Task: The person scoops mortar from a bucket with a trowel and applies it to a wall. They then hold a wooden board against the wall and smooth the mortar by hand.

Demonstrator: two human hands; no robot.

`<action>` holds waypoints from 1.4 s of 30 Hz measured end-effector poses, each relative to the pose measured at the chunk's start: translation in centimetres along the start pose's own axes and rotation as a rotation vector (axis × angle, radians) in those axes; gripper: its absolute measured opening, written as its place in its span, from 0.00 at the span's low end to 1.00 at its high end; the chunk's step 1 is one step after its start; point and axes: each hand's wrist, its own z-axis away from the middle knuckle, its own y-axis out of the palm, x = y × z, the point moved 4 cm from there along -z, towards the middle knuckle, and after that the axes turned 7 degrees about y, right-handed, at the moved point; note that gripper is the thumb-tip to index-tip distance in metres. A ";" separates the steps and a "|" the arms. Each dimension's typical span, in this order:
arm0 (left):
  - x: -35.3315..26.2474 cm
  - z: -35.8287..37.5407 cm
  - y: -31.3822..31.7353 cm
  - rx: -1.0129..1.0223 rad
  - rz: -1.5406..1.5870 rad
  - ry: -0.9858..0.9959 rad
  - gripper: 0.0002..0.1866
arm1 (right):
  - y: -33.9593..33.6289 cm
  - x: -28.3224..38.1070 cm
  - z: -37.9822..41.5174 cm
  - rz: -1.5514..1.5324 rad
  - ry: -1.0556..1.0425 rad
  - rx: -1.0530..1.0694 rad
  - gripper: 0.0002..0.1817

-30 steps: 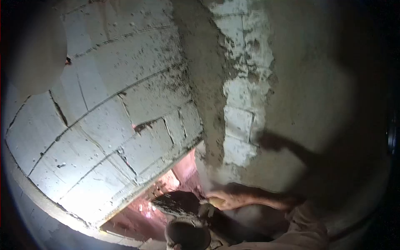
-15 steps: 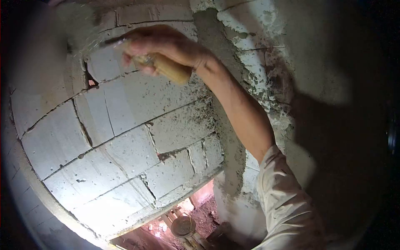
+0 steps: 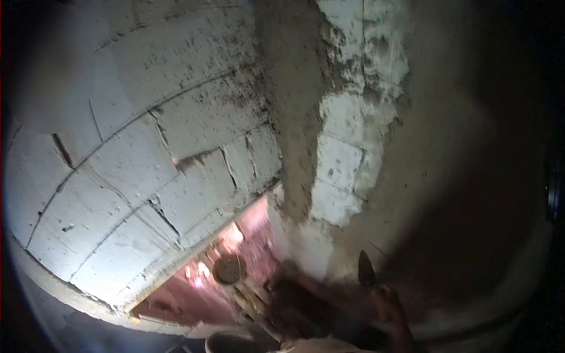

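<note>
My right hand [image 3: 388, 303] is low in the view, right of the middle, with its fingers wrapped round the handle of a pointed trowel [image 3: 366, 269]. The dark blade points up, in front of the shadowed lower part of the plastered wall [image 3: 435, 159]. Fingers and handle are dim, and the handle is mostly covered by the hand. My left hand does not show. Up and to the left is a wall of pale blocks [image 3: 194, 123] with open joints and grey mortar specks. A band of wet-looking grey mortar [image 3: 291, 106] runs down its right edge.
Below the block wall is an opening with reddish light. A round pan [image 3: 229, 269] of greyish material stands there on wooden poles [image 3: 253, 300]. At the bottom edge is the rim of another round container [image 3: 215, 340]. Rough white block [image 3: 341, 159] shows between plastered areas.
My right hand has dropped with the trowel from high against the block wall to the lower right. The view has tilted downward, and the flying specks near the blade are gone.
</note>
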 end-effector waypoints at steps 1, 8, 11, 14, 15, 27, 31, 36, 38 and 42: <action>-1.1 -0.7 0.7 0.026 -0.031 -0.002 0.30 | 2.2 -3.1 0.0 0.233 -0.027 -0.020 0.15; -11.6 -0.2 4.7 0.289 0.096 0.188 0.29 | 11.9 -1.1 5.0 -0.224 0.134 0.671 0.23; -15.9 1.4 6.1 0.312 0.537 0.471 0.26 | 14.5 1.3 4.9 0.277 -0.627 0.478 0.20; -18.6 0.7 8.0 0.447 0.604 0.501 0.28 | 16.5 5.6 4.6 0.630 -0.924 0.331 0.17; -20.5 1.8 8.1 0.482 0.665 0.536 0.27 | 17.2 6.8 3.8 0.903 -0.853 0.228 0.16; -24.2 6.4 14.3 0.602 0.017 0.604 0.27 | 21.8 -4.1 -0.3 0.903 -1.186 0.472 0.07; -20.5 5.2 15.3 0.621 0.052 0.582 0.27 | 16.0 -1.1 1.7 0.476 -0.103 0.585 0.15; -17.6 4.6 14.7 0.675 0.242 0.432 0.26 | 14.9 -1.1 0.2 0.640 -0.377 0.554 0.17; -16.9 5.4 13.7 0.746 0.625 0.388 0.23 | 14.0 0.2 1.1 0.629 -0.528 0.527 0.14; -13.6 3.2 12.5 0.637 0.478 0.325 0.15 | 14.0 8.1 3.0 1.367 -1.329 0.463 0.08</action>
